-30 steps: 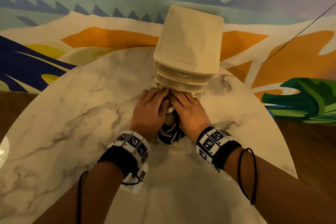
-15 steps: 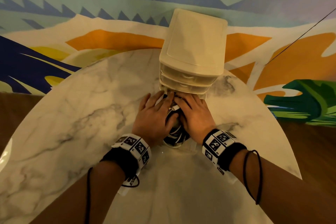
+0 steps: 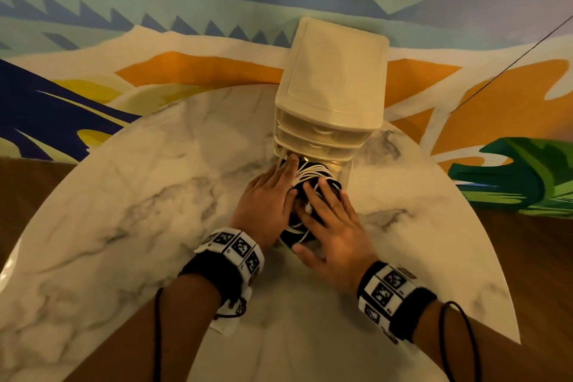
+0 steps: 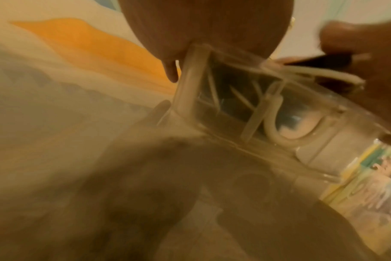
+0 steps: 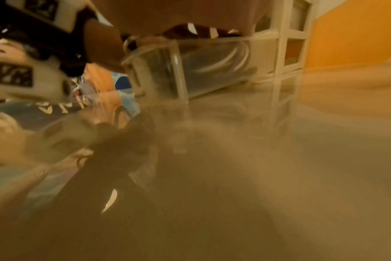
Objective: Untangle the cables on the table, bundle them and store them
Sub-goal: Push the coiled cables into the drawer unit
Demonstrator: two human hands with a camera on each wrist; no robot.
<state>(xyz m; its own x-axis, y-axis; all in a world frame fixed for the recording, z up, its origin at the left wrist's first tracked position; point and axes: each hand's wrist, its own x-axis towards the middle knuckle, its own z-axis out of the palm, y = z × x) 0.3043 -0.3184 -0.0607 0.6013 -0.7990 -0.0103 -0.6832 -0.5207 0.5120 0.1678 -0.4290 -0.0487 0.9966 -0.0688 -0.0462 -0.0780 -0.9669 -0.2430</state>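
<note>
Cables (image 3: 313, 178): bundled, black and white, lying in the pulled-out bottom drawer (image 3: 346, 175) of the drawer unit (image 3: 335, 84) on the tabletop (image 3: 124, 195). Left hand (image 3: 266, 198) and right hand (image 3: 333, 223): grip apart, flat fingers pressing the bundle down. Remaining, apparently: shutting the drawer.

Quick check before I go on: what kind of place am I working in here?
Probably a home or studio corner, not a workshop: a round marble-look table set against a colourful painted mural wall, with a small plastic drawer unit on the table and wood-look flooring.
</note>
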